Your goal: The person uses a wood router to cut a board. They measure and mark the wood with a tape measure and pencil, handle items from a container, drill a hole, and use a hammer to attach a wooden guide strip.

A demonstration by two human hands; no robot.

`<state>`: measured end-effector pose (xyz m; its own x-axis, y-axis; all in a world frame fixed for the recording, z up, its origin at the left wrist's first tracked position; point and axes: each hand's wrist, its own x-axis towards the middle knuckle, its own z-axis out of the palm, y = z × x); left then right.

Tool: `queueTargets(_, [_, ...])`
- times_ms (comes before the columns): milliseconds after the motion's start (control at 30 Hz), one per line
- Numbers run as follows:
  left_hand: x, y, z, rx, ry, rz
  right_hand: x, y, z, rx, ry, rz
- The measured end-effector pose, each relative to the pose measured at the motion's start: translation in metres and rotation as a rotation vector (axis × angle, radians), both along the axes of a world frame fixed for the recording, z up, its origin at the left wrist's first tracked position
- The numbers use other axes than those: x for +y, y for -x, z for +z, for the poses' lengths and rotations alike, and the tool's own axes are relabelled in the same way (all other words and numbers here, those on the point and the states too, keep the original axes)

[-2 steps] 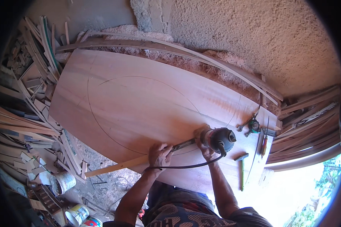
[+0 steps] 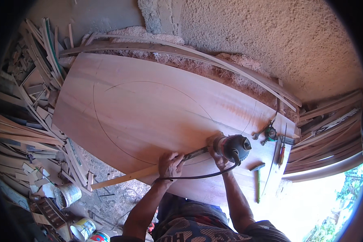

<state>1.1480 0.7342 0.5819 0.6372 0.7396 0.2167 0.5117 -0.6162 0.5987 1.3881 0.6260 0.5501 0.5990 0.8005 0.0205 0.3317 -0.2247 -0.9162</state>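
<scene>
A dark corded router [image 2: 234,147] stands on a large wooden panel [image 2: 149,101] marked with a curved pencil line. My right hand [image 2: 218,156] is closed around the router's lower body. Next to it, my left hand [image 2: 170,164] grips a narrow wooden strip [image 2: 129,176], which runs from the lower left under my fingers toward the router. The router's black cord [image 2: 197,176] loops from its top back to my left wrist. How the strip joins the router is hidden by the tool and my hand.
At the panel's right lie a green power tool [image 2: 270,133], a hammer [image 2: 257,181] and an orange-handled screwdriver [image 2: 281,155]. Long strips [image 2: 161,47] and shavings line the rough wall. Offcuts [image 2: 36,90] and buckets [image 2: 68,194] crowd the left; curved boards [image 2: 326,141] are stacked right.
</scene>
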Motion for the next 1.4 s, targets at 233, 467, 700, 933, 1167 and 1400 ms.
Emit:
queueTargets(233, [0.025,-0.009,-0.005,-0.030,-0.038,0.091,0.067,-0.016,0.014,-0.209,-0.210,0.028])
queueTargets(467, [0.023,-0.012,-0.010,-0.033,-0.067,0.118,0.079,-0.021,0.009,0.572,-0.321,-0.033])
queueTargets(700, [0.002,-0.006,-0.011,-0.041,-0.060,0.046,0.032,-0.014,-0.009,0.290,-0.284,-0.108])
queueTargets(933, [-0.021,0.000,-0.011,-0.021,-0.046,-0.037,-0.030,-0.004,-0.044,-0.322,-0.038,0.013])
queueTargets(1167, [-0.049,0.011,-0.015,0.022,-0.059,-0.079,-0.064,0.031,-0.015,-0.013,-0.131,-0.092])
queueTargets(1400, [-0.117,0.012,0.044,0.142,-0.030,-0.180,-0.070,0.024,-0.041,0.090,-0.191,-0.162])
